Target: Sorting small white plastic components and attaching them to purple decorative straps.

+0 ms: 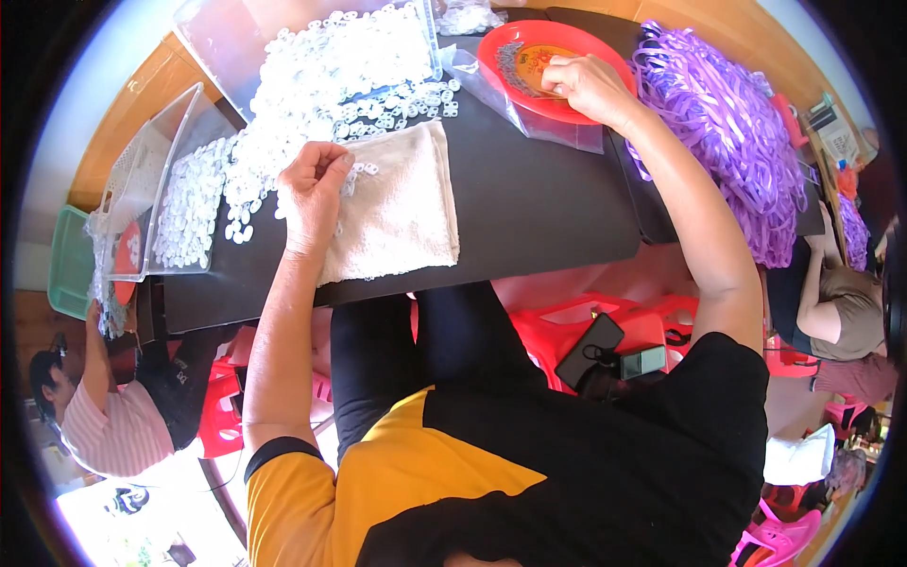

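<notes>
My left hand [316, 187] is closed over a folded cream towel [406, 213], with small white plastic pieces [363, 169] showing at its pinched fingertips. Beyond it spreads a big heap of the same pierced white pieces [331, 66]. At the far right, my right hand [588, 87] reaches into a red plate [609, 59], its fingers drawn together. Small grey metal-looking parts [511, 66] lie along the plate's left side. Whatever the right fingertips hold is hidden or too small to make out.
A clear bin [196, 132] of white pieces stands at the left. Purple ribbon straps [718, 132] are piled at the right, and a plastic bag [557, 132] lies under the plate. A phone [590, 350] rests on a red stool [540, 331]. Other people sit at both sides.
</notes>
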`<state>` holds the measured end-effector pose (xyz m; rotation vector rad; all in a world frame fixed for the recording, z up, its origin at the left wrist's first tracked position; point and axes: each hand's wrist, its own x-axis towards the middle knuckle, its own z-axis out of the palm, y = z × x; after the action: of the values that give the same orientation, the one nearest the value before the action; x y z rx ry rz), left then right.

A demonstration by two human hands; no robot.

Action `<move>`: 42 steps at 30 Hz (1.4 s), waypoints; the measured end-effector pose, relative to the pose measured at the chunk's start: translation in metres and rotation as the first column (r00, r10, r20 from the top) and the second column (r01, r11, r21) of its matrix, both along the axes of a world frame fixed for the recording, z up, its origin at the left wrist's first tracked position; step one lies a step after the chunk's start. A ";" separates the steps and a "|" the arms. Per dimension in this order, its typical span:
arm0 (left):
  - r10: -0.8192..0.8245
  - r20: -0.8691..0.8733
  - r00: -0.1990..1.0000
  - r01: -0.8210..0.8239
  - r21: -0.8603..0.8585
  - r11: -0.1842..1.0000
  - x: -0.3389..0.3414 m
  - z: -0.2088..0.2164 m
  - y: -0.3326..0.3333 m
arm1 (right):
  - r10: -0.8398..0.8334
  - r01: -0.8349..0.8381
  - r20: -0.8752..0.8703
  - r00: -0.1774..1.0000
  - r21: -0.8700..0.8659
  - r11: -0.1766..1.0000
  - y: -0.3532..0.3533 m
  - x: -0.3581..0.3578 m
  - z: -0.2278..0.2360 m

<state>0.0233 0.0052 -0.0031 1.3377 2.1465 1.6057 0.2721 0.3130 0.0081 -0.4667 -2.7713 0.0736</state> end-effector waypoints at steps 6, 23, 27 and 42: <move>-0.037 0.032 0.999 0.037 0.013 0.999 -0.003 -0.003 0.000 | 0.007 -0.007 0.015 1.000 -0.028 1.000 -0.012 0.007 0.003; -0.079 0.031 0.996 0.077 0.064 0.995 -0.005 0.000 -0.003 | -0.172 0.224 0.212 0.962 -0.257 0.940 -0.043 0.015 0.029; -0.083 0.052 0.995 0.079 0.073 0.994 -0.004 0.000 -0.004 | -0.213 0.239 0.141 0.967 -0.213 0.947 -0.041 0.013 0.020; -0.083 0.056 0.995 0.080 0.055 0.995 -0.006 0.002 -0.006 | -0.284 0.325 0.252 0.925 -0.136 0.936 -0.047 0.003 0.026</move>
<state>0.0170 -0.0004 -0.0011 1.3571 2.0027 1.6600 0.2748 0.2656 0.0342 -1.0088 -2.8867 0.2035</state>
